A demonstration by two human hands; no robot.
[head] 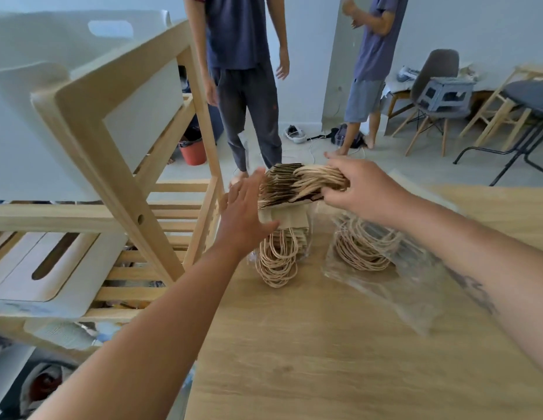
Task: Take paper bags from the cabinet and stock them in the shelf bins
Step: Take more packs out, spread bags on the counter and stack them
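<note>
My right hand grips a thick bundle of brown paper bags by their twine handles, lifted above the far edge of the wooden table. My left hand is open, fingers spread, reaching toward the bundle's left side and touching or nearly touching it. Beneath the bundle lies another stack of paper bags with rope handles hanging toward me. A third stack in clear plastic wrap lies to the right. The wooden shelf with white bins stands at the left.
Two people stand beyond the table, one in dark trousers and one in grey shorts. A red bucket sits on the floor behind the shelf. Chairs and a folding stool are at the back right.
</note>
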